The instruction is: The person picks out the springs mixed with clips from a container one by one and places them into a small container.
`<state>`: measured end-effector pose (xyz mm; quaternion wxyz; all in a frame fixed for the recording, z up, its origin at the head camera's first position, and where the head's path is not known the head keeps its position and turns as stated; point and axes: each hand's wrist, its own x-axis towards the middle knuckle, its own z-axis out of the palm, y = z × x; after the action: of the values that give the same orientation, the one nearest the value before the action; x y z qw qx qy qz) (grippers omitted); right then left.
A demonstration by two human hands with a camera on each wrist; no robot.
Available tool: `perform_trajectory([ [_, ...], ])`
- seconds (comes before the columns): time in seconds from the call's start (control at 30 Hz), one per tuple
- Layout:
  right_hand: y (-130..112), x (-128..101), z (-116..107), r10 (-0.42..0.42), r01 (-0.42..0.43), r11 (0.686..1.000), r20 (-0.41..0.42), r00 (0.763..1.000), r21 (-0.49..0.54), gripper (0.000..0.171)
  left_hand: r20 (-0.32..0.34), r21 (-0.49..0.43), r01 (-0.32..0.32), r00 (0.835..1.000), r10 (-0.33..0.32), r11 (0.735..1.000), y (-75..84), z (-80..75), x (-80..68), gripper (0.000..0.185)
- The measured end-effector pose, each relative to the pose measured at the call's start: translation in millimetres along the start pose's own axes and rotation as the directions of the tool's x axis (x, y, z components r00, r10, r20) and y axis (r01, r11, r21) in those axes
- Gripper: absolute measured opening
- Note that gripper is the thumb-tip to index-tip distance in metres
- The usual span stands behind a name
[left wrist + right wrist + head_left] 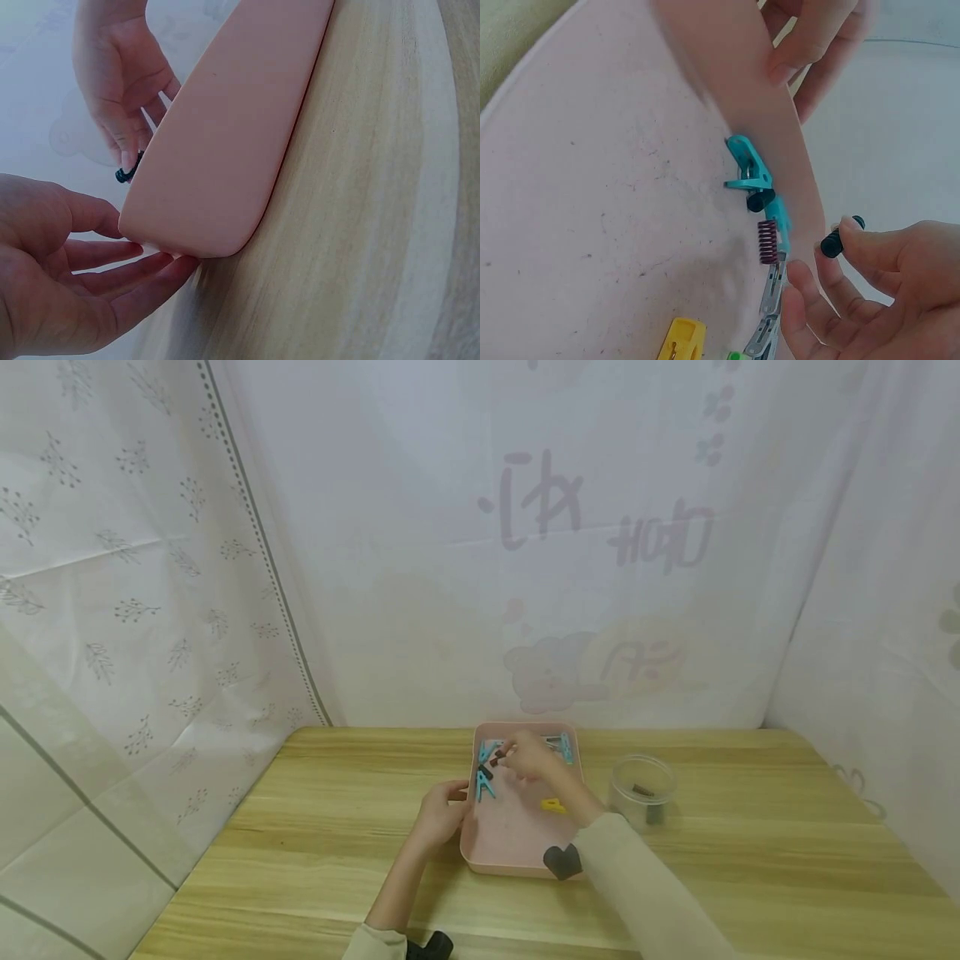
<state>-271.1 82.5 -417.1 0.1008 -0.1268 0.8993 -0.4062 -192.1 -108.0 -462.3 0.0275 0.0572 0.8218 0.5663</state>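
Pink tray (517, 847) sits on the wooden table (315, 810), and everything else is placed from it. The right hand (528, 756) reaches over the tray's far-left part and pinches a small dark peg (832, 244) between thumb and fingertips — the wrist view shows it held just above the tray's rim, apart from the things lying inside. The left hand (442, 810) rests against the tray's left outer wall, fingers straight and relaxed, their tips touching the wall near its corner and holding nothing.

Inside the tray, close against its left wall, lies a teal clothespin (754, 176) with a second dark peg (761, 200) touching it; just beside them is a dark red spring (767, 241), and next to that a grey clip (769, 315). A yellow clothespin (553, 806) lies nearer the tray's middle — more teal pins (566, 745) gather at its far edge. To the right of the tray, apart from it, stands a clear round container (642, 791) with dark pieces inside.
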Motion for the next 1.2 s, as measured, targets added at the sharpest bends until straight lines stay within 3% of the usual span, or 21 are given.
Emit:
perform_trajectory([
  [1.2, -2, -25, 0, -0.02, 0.022, 0.999, -0.057, 0.998, 0.044, 0.023, -0.015, -0.007, 0.001, 1.0, -0.001, 1.0, 3.3, -0.7, -0.7, 0.046],
])
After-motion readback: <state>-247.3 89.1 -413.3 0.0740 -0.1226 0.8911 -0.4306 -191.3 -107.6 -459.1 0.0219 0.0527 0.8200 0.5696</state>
